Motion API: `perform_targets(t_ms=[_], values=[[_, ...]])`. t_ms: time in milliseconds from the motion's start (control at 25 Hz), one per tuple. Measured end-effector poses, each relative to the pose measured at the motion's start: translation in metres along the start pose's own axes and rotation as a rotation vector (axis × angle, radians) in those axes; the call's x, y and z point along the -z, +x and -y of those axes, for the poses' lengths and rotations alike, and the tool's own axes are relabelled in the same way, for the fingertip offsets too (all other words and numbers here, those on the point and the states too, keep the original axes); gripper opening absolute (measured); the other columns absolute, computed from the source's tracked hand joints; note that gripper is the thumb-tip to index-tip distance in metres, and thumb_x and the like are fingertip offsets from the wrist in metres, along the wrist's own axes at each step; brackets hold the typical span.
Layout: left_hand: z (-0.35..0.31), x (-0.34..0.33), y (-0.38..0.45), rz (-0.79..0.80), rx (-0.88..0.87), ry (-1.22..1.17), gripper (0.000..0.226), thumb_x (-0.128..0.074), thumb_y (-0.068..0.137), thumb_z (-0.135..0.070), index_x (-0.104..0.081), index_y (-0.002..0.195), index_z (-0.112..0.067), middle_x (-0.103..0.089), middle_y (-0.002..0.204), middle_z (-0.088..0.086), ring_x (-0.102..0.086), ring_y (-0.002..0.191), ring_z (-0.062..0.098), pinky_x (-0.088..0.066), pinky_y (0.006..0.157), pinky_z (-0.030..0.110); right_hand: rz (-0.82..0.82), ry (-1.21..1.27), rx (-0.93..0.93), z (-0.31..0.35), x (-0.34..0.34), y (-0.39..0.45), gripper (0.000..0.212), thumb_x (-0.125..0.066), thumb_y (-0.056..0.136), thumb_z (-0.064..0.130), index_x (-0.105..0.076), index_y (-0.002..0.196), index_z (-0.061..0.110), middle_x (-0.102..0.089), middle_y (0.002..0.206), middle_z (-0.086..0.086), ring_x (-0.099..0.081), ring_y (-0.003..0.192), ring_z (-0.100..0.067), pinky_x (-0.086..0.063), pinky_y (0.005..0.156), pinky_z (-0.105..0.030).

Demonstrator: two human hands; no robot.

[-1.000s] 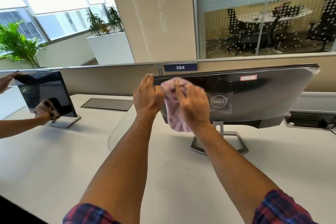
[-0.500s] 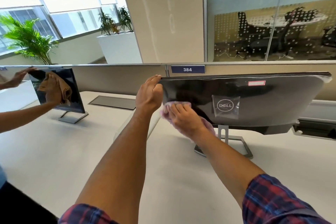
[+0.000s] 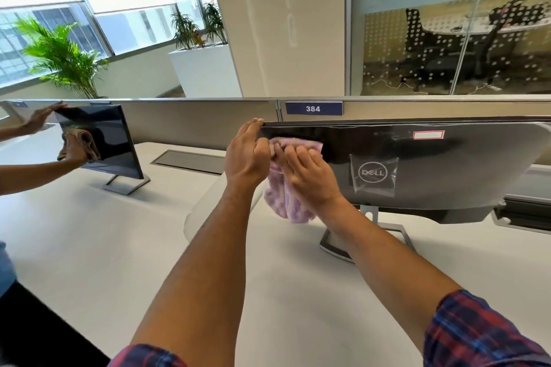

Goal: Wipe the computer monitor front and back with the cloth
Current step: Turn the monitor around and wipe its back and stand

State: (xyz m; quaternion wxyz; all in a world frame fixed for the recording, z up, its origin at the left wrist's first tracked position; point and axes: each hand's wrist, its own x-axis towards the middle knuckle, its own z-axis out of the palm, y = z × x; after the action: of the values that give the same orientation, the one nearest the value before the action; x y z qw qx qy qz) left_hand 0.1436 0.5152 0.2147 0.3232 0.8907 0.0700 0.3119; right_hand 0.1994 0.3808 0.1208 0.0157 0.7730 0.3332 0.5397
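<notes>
While the white desk (image 3: 89, 247) fills most of the lower frame, the monitor (image 3: 432, 176) stands on it at centre right, its back panel with the logo turned toward the camera and its screen side facing away to the partition (image 3: 193, 122). Its long axis runs left to right across the frame, sitting level on a silver stand (image 3: 337, 244).

The left hand (image 3: 244, 158) is clamped on the monitor's upper left corner, fingers curled over the top edge, so it's closed around the corner itself. The right hand (image 3: 313, 176) is just beside it, nearly touching, fingers spread flat and pressing the pink cloth (image 3: 283, 199) onto the back panel. It's pinning the cloth against the panel rather than gripping it in a fist. The top of the cloth is bunched up near the monitor's top edge and the rest hangs down below the palm, over the left end of the panel.

Compared to half a second ago, the right hand and cloth have slid up from the lower left edge of the panel to the top corner area. The left hand hasn't shifted its grip.

Over in the left of the frame another person wipes a second monitor (image 3: 101, 140) with a tan cloth (image 3: 80, 143).
</notes>
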Motion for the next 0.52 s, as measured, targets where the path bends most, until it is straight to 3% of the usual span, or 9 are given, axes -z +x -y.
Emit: perform_targets(t_ms=[120, 240, 280, 400, 520], values=[[0.0, -0.005, 0.0, -0.036, -0.007, 0.002, 0.064, -0.033, 0.079, -0.028, -0.059, 0.137, -0.017, -0.053, 0.145, -0.003, -0.05, 0.129, 0.017, -0.041, 0.107, 0.031, 0.128, 0.015, 0.196, 0.014, -0.022, -0.045, 0.042, -0.055, 0.095, 0.011, -0.042, 0.136, 0.006, -0.056, 0.112, -0.015, -0.056, 0.095, -0.03, -0.053, 0.077, -0.042], [0.001, -0.008, -0.004, -0.058, -0.019, 0.02, 0.061, -0.033, 0.082, -0.027, -0.057, 0.137, -0.019, -0.053, 0.145, -0.003, -0.052, 0.126, 0.017, -0.047, 0.103, 0.036, 0.253, 0.151, 0.162, 0.02, -0.024, -0.068, 0.052, -0.068, 0.089, 0.01, -0.043, 0.134, 0.016, -0.053, 0.115, -0.016, -0.056, 0.099, -0.032, -0.056, 0.077, -0.046], [0.002, -0.009, -0.005, -0.069, -0.028, 0.026, 0.06, -0.034, 0.081, -0.027, -0.057, 0.137, -0.019, -0.053, 0.145, -0.003, -0.053, 0.124, 0.018, -0.048, 0.101, 0.036, 0.21, 0.151, 0.112, 0.018, -0.019, -0.063, 0.05, -0.068, 0.09, 0.012, -0.045, 0.135, 0.014, -0.055, 0.114, -0.015, -0.057, 0.097, -0.031, -0.056, 0.078, -0.044], [0.001, -0.013, -0.008, -0.102, -0.023, 0.041, 0.061, -0.036, 0.079, -0.025, -0.058, 0.135, -0.02, -0.053, 0.144, -0.006, -0.055, 0.121, 0.018, -0.049, 0.096, 0.034, -0.071, 0.058, -0.14, -0.005, 0.012, -0.032, 0.04, -0.045, 0.104, 0.013, -0.05, 0.142, 0.003, -0.062, 0.109, -0.015, -0.059, 0.091, -0.028, -0.055, 0.078, -0.04], [-0.004, -0.016, -0.011, -0.107, -0.005, 0.051, 0.063, -0.036, 0.078, -0.027, -0.057, 0.136, -0.019, -0.052, 0.145, -0.004, -0.056, 0.119, 0.019, -0.049, 0.092, 0.031, -0.143, 0.075, -0.38, -0.031, 0.025, -0.018, 0.054, -0.055, 0.101, 0.024, -0.044, 0.15, 0.007, -0.062, 0.118, -0.016, -0.057, 0.102, -0.028, -0.054, 0.089, -0.039]])
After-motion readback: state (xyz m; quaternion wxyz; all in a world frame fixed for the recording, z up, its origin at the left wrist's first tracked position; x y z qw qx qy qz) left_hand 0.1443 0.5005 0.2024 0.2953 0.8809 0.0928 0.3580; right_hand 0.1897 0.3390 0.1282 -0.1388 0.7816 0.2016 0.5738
